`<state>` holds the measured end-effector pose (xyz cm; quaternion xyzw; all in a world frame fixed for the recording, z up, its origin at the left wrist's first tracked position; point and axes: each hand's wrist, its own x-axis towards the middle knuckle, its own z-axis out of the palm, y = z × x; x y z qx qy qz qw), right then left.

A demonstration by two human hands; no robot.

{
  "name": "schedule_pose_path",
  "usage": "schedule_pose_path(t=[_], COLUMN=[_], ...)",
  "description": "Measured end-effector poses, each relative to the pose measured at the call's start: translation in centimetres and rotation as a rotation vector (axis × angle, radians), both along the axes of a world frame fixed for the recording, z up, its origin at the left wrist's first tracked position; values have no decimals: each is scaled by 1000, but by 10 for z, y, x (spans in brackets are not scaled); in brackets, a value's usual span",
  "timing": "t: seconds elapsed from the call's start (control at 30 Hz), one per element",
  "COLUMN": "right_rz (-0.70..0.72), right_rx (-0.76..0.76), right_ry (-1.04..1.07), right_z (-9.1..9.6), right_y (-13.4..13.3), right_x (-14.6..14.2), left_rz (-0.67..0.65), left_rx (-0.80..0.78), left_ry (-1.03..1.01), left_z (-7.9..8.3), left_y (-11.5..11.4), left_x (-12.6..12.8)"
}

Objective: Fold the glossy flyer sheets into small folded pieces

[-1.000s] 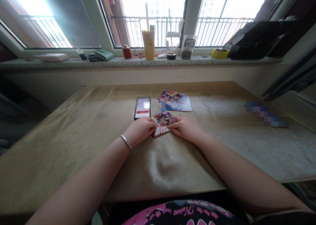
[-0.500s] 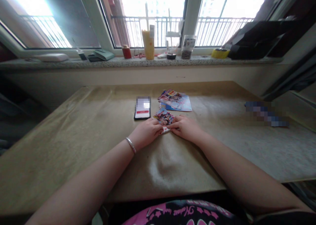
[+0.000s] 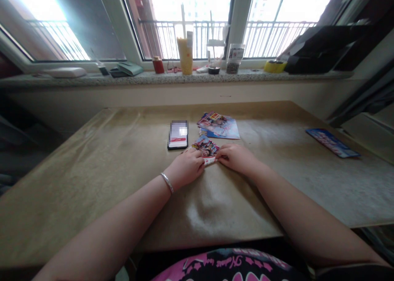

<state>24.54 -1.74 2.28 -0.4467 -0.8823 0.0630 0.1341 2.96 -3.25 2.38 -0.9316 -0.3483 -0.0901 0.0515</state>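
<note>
A small piece of colourful printed paper (image 3: 205,148) lies in front of me on the table, its near edge folded up into a white strip with red marks. My left hand (image 3: 188,166) rests over its left end, with curled fingers pressing on the fold. At the right end, the thumb and fingers of my right hand (image 3: 235,157) are pinched together on the paper. Just behind it lies a loose pile of printed sheets (image 3: 227,128). A phone (image 3: 178,136) with a lit, partly blurred screen is beyond my left hand.
A blue printed packet or leaflet (image 3: 334,143) lies far right on the tan-covered table (image 3: 101,162). Along the granite windowsill (image 3: 123,80) stand a yellow cup (image 3: 185,57), a red jar (image 3: 158,65), a clear container (image 3: 234,59) and yellow tape (image 3: 274,66).
My right hand has slid slightly right along the fold, uncovering more of the white strip. My left hand has shifted slightly right and turned more over the paper.
</note>
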Motion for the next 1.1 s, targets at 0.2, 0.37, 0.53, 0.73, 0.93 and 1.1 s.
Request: schedule_pose_path(t=[0.2,0.37,0.53,0.73,0.93,1.1], right_rz=[-17,28,72,123,99,111], right_rx=[18,39,68,89,70,65], right_ry=[8,9,-24,3,-7,20], right_z=[-4,-3,-2,-11,-9,-8], right_y=[1,1,0,1,1,2], right_x=[2,2,7,18,19,19], left_rz=[-17,-36,-25,-58,-43,-20], left_rx=[5,9,3,-18,-36,-48], left_ry=[11,-8,-5,3,20,39], left_z=[-2,-6,-5,-3,-1,2], left_y=[0,1,0,-1,-3,-6], left_x=[-1,-3,-1,4,6,7])
